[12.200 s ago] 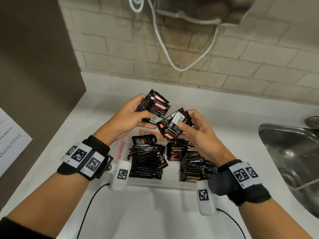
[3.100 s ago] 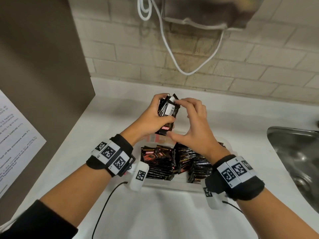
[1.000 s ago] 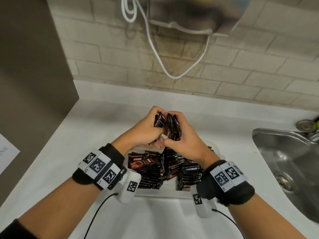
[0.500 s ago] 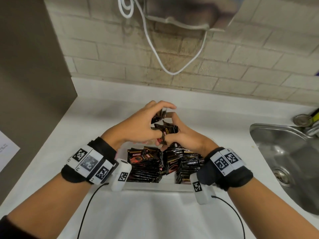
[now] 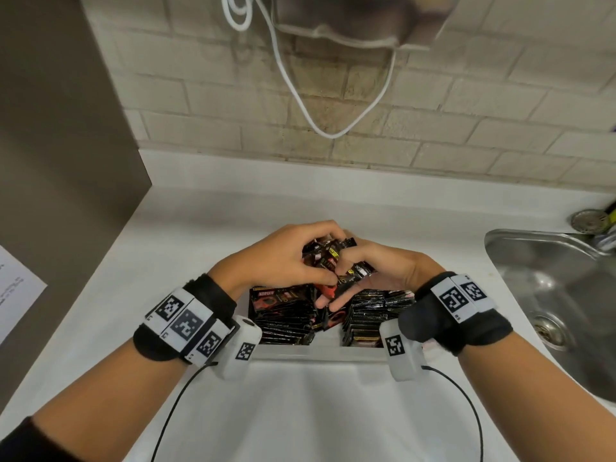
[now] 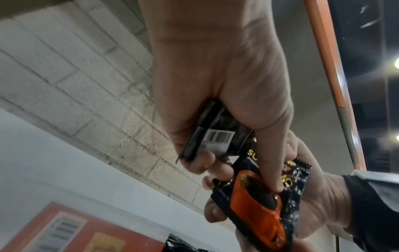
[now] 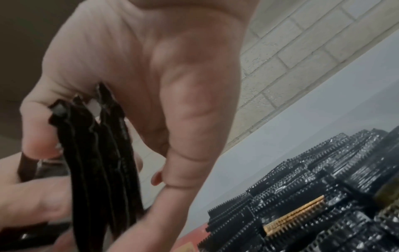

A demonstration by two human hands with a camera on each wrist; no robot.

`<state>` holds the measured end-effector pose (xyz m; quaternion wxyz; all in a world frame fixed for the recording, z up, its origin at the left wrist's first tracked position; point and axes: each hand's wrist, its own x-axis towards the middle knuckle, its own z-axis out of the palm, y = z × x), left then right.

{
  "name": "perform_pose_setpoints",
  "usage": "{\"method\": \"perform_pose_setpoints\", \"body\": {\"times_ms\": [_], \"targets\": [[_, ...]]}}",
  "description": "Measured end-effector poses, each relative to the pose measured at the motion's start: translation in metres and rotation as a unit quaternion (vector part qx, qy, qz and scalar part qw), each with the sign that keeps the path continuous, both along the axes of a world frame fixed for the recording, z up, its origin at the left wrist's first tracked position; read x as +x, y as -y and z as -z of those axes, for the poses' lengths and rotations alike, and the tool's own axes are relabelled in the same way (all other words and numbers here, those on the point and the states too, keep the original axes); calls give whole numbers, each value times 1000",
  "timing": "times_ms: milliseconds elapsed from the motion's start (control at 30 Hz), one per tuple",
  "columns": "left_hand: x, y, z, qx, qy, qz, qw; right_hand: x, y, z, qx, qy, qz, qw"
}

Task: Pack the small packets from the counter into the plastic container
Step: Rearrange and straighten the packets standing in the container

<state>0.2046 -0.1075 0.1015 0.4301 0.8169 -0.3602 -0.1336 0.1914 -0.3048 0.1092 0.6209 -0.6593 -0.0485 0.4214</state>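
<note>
Left to right. At far left a sheet of paper (image 5: 16,288) hangs on the dark panel (image 5: 60,128). The white counter (image 5: 200,228) shows no loose packets in the head view, so packing looks nearly finished; what remains, apparently, is the handful in the hands. The plastic container (image 5: 316,353) sits at centre, close to the person. It holds a left stack of packets (image 5: 283,315) and a right stack of packets (image 5: 376,315), both standing on edge, with a narrow gap between them.

The left hand (image 5: 283,258) is curled, thumb and fingers pinching a bundle of packets (image 5: 333,261) above the container's far side. The right hand (image 5: 383,268) grasps the same bundle from the other side; the right wrist view shows several packets edge-on between thumb and fingers (image 7: 34,136). Whether the bundle touches the stacks below is hard to tell, since the hands hide it.

At far right lies the steel sink (image 5: 550,295), well apart from the container.
</note>
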Motion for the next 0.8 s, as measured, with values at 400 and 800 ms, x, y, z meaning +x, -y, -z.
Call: {"method": "perform_pose_setpoints", "body": {"times_ms": [400,800], "targets": [[-19,22,33,25,-180,-84,980,-3,8,1,-278,198,-59,938],[-7,3,37,201,-37,-47,978,-13,-3,19,-387,363,-104,841]]}}
